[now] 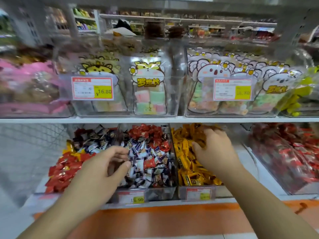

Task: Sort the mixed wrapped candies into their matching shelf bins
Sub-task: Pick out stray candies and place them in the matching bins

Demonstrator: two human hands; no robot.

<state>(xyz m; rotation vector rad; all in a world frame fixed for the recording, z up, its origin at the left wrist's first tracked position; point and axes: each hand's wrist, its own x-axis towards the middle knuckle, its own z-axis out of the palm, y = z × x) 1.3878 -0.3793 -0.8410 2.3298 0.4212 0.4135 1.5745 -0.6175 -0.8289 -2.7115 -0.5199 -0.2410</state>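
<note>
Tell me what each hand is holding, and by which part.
Left hand: nothing visibly held; fingers curl over the mixed candies. Right hand: fingers buried in the yellow candies; any grip cannot be told.

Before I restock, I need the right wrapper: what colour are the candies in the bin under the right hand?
Yellow-orange wrappers, seen in the head view.
</note>
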